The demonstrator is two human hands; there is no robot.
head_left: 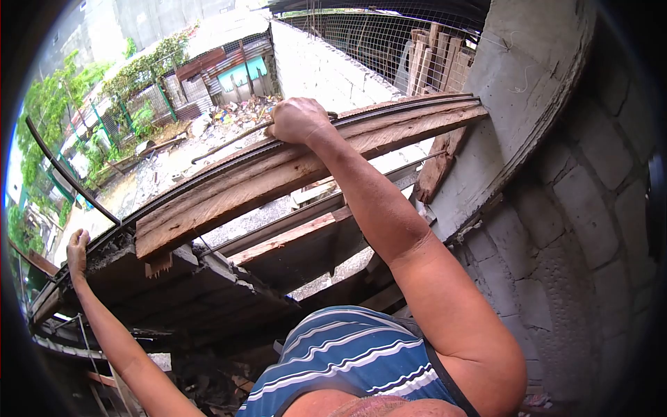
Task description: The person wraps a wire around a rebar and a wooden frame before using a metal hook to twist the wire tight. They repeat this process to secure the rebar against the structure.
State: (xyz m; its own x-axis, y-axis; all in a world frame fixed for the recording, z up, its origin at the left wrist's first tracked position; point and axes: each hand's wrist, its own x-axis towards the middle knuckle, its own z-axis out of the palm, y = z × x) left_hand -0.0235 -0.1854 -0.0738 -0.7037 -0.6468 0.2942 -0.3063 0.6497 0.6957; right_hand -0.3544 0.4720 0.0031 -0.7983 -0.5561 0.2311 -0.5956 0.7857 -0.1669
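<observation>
My right hand (299, 119) is closed around a thin dark metal rod (233, 143) with a bent left end. It is just above a rough wooden plank (299, 167), where dark steel bars (208, 178) run along the top edge. Far to the left, my left hand (77, 256) has its fingers curled at the outer edge of the ledge, near a concrete lump (114, 253). Whatever is under those fingers is hidden. A dark bar (66, 170) slants up and left from the ledge beside this hand.
Below the plank, a second wooden beam (292, 238) crosses an opening. A concrete column (511, 90) and a block wall (577, 229) stand on the right. Beyond the ledge are a white block wall (333, 66), wire mesh (375, 42), scattered rubbish (240, 111) and plants.
</observation>
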